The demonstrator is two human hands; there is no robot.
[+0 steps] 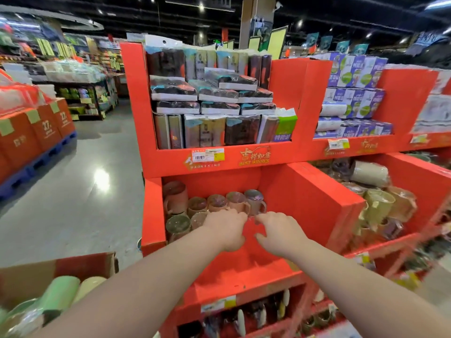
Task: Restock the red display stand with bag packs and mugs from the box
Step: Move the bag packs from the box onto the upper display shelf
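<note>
The red display stand (219, 164) fills the middle of the view. Its top shelf is packed with wrapped bag packs (207, 93), some stacked flat and some standing. On the shelf below, several plastic-wrapped mugs (217, 201) stand at the back left, while the right half shows bare red floor. My left hand (227, 228) rests against the front of the mug row with its fingers hidden. My right hand (280, 232) has its fingers spread, the tips close to the purple mug (253, 198). The cardboard box (29, 276) at lower left holds green and cream mugs (61, 293).
A second red stand on the right holds wrapped mugs (375, 203) and purple-white cartons (353, 76). Red cartons on a blue pallet (36, 132) stand at left across the grey aisle floor (85, 191). The stand's lowest shelf (256, 313) holds small dark items.
</note>
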